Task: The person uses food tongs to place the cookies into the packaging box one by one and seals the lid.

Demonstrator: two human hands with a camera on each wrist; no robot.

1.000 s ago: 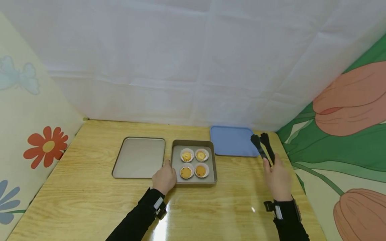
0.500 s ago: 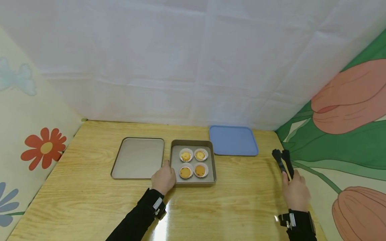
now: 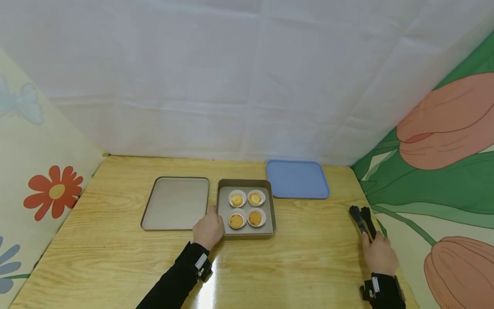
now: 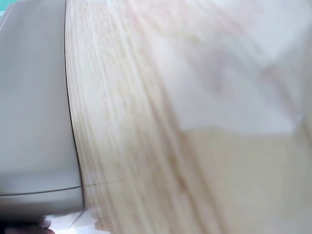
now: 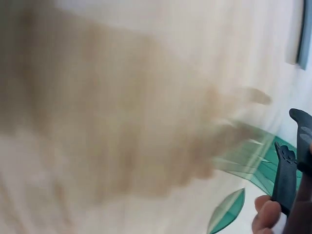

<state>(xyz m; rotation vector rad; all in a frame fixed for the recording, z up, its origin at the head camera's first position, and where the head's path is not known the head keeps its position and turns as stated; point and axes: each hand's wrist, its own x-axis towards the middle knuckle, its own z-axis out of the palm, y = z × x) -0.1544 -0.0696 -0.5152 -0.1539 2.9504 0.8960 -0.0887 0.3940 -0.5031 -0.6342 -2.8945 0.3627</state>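
My left hand [image 3: 208, 229] grips the left wall of a deep square baking pan [image 3: 269, 235], its fingertips partly hidden. Inside the pan sit several small cupcakes [image 3: 255, 219] in white paper cups, the front ones browner than the back ones. At the table's right side my right hand [image 3: 380, 255] holds black tongs [image 3: 368, 223], their two tips apart and pointing away from me. In the right wrist view the tongs [image 5: 285, 178] show at the lower right, with fingertips [image 5: 268, 214] against them. Nothing lies between the tips.
A flat grey baking tray [image 3: 177, 201] lies left of the pan. Behind the pan to the right is a blue tray [image 3: 298, 179]. The wooden table [image 3: 301, 257] meets a white cloth backdrop [image 3: 185, 86] and painted side panels [image 3: 444, 201].
My right hand has carried the tongs rightward from beside the blue tray, then toward me and lower near the table's right edge. My left hand stays at the pan.
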